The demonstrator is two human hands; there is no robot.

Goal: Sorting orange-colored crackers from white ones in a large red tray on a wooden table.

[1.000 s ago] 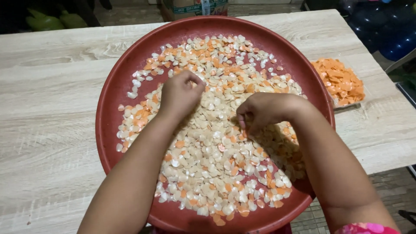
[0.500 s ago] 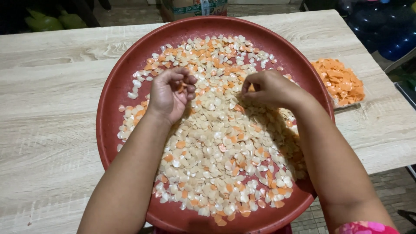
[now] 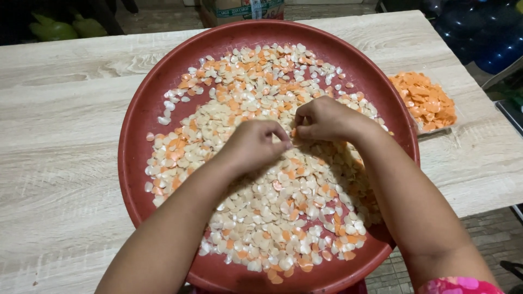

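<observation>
Pale wooden table (image 3: 65,163) under red tray (image 3: 136,158)

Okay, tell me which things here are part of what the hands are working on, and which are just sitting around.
In use:
left hand
right hand
red tray
white and orange chips spread on it
orange pile beside the tray

Lying about:
table
box at the far edge
green things beyond the table

left hand (image 3: 251,144): bare, no ring or glove, short nails | left forearm: bare, no sleeve, no watch or band | right hand (image 3: 325,118): bare, no ring or glove | right forearm: bare | bright pink patterned fabric sleeve edge (image 3: 460,285): at the right upper arm, bottom corner
</observation>
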